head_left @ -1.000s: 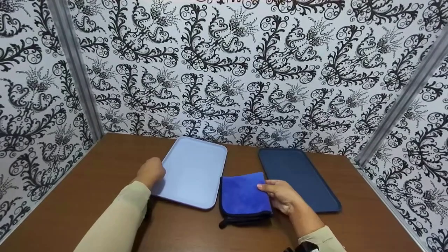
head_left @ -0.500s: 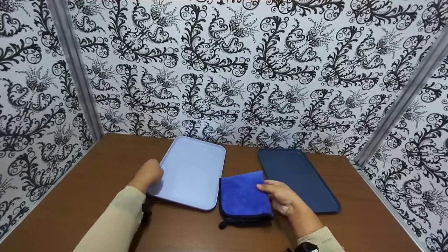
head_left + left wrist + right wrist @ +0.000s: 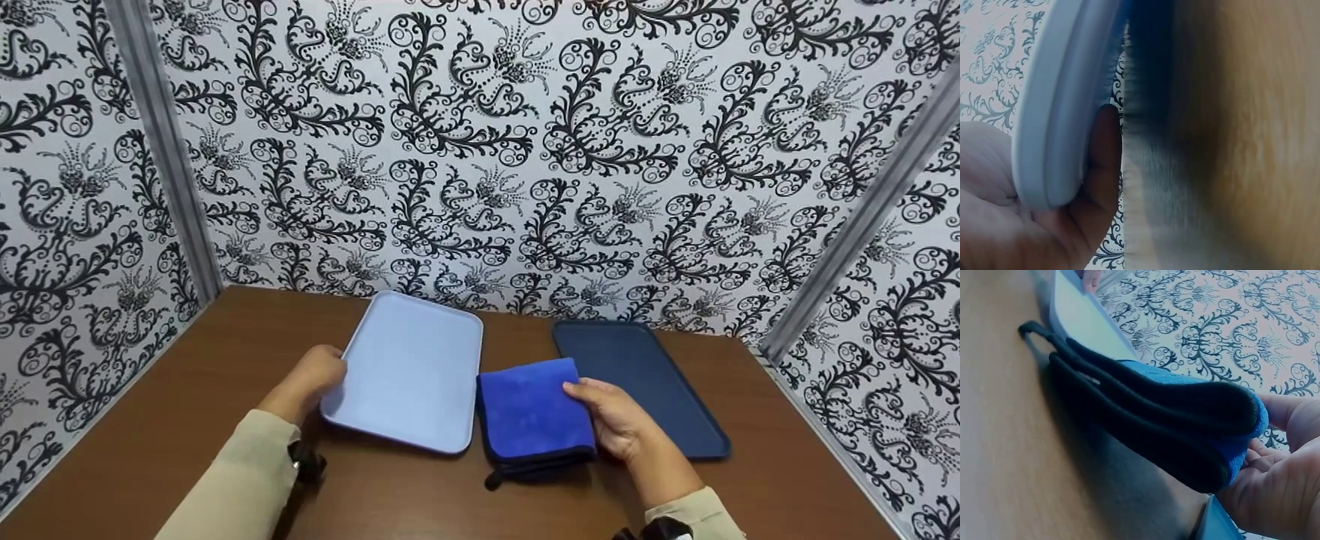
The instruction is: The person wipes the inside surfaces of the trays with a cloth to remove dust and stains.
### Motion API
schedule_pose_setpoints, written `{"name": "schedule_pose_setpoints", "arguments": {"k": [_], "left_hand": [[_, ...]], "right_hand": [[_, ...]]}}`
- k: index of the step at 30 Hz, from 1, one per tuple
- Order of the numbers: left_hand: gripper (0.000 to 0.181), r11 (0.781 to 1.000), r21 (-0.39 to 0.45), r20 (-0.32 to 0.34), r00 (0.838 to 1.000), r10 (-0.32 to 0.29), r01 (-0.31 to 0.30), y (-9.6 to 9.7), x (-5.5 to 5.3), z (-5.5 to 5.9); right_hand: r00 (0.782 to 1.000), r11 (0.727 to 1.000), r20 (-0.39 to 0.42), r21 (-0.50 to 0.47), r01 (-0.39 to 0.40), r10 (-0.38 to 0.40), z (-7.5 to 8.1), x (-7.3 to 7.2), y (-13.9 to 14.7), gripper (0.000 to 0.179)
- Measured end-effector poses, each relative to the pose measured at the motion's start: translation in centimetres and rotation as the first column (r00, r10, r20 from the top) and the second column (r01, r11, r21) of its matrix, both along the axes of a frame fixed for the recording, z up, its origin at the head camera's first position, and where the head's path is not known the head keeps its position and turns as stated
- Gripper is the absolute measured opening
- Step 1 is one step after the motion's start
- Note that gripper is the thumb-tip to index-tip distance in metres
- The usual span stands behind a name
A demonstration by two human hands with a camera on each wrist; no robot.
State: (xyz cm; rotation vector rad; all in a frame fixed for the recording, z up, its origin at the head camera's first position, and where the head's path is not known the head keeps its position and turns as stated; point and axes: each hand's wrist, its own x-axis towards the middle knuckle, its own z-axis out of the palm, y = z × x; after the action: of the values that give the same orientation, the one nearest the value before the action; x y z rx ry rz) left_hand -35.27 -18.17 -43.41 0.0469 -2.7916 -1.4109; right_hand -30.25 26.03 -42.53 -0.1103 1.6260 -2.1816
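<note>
My left hand (image 3: 313, 375) grips the left edge of a pale blue-white tray (image 3: 414, 371). In the left wrist view the tray's rim (image 3: 1053, 140) sits between my palm and fingers (image 3: 1105, 157), raised off the table at that edge. My right hand (image 3: 621, 424) pinches the right side of a folded blue cloth (image 3: 536, 412), thumb on top and fingers underneath. Seen from the right wrist, the cloth's thick folds have black borders (image 3: 1157, 405) and a small black loop (image 3: 1033, 329), and at least part of it hangs above the table.
Behind my right hand a dark blue tray (image 3: 637, 375) lies flat on the brown wooden table (image 3: 397, 495). Walls with a black scroll pattern (image 3: 480, 150) close in the back and both sides. Grey strips (image 3: 165, 165) run up the corners.
The left hand and pale tray have shifted slightly left. My right hand has moved the cloth a little to the right, its far edge now higher in the head view. The dark tray stays put.
</note>
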Motion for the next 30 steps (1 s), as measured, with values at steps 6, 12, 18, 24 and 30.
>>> {"name": "schedule_pose_setpoints", "arguments": {"k": [6,12,18,24,30], "left_hand": [[0.051,0.974,0.222,0.163,0.983,-0.087,0.049,-0.3,0.6,-0.1],[0.046,0.837,0.542,0.206,0.952,-0.226,0.082,-1.1,0.8,-1.2],[0.028,0.673,0.730,0.173,0.919,-0.353,0.121,-1.7,1.0,-2.4],[0.020,0.569,0.809,0.119,0.907,-0.404,0.147,-1.7,1.2,-2.9],[0.022,0.526,0.842,0.112,0.915,-0.388,0.120,-0.8,1.5,-2.7]], "right_hand": [[0.998,0.996,0.021,-0.052,0.066,-0.065,0.8,0.0,0.8,0.019],[0.996,0.995,0.002,-0.043,0.089,-0.089,1.0,-0.2,1.3,0.023],[0.994,0.992,0.022,-0.068,0.110,-0.109,1.0,-0.1,1.1,0.021],[0.989,0.985,0.013,-0.084,0.151,-0.150,1.1,-0.2,1.0,0.023],[0.972,0.962,-0.016,-0.143,0.231,-0.235,1.4,-0.4,0.8,0.023]]}}
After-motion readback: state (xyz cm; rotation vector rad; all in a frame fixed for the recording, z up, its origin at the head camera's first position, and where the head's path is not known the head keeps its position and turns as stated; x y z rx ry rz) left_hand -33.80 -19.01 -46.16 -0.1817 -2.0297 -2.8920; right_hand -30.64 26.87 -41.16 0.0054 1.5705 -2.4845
